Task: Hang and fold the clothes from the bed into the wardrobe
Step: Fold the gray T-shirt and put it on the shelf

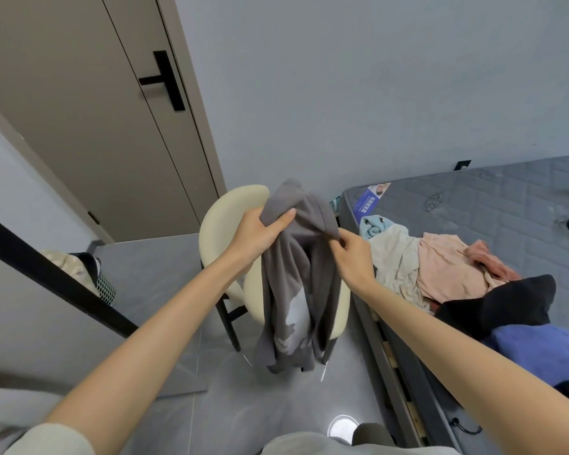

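My left hand grips the bunched top of the grey garment; my right hand pinches its edge alongside. Held high, the garment hangs free in front of the chair, probably so it straightens for hanging. Other clothes lie heaped on the bed to my right, not yet handled.
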`<action>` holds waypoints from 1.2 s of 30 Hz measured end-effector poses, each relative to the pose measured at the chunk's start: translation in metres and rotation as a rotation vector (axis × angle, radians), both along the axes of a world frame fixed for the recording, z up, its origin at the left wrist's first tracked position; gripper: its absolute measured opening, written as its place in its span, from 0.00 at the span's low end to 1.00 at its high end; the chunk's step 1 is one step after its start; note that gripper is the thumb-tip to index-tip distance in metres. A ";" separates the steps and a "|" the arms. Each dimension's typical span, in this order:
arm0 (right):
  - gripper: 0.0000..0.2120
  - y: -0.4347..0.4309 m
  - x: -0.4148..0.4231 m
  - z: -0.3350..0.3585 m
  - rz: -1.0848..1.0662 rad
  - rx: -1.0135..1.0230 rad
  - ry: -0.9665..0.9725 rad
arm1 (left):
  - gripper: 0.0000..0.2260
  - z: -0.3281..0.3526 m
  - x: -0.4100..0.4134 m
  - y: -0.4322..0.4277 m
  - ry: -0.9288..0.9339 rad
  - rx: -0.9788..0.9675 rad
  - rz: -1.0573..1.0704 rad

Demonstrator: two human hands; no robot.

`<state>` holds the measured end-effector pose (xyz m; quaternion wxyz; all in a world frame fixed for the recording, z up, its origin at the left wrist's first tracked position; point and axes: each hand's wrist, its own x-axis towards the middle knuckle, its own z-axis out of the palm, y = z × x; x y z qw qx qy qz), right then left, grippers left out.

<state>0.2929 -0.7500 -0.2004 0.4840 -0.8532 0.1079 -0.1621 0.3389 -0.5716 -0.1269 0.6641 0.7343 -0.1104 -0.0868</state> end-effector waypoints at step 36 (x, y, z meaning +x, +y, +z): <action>0.10 -0.097 -0.014 0.022 0.041 -1.080 0.341 | 0.20 -0.050 0.056 0.041 -0.356 0.555 0.629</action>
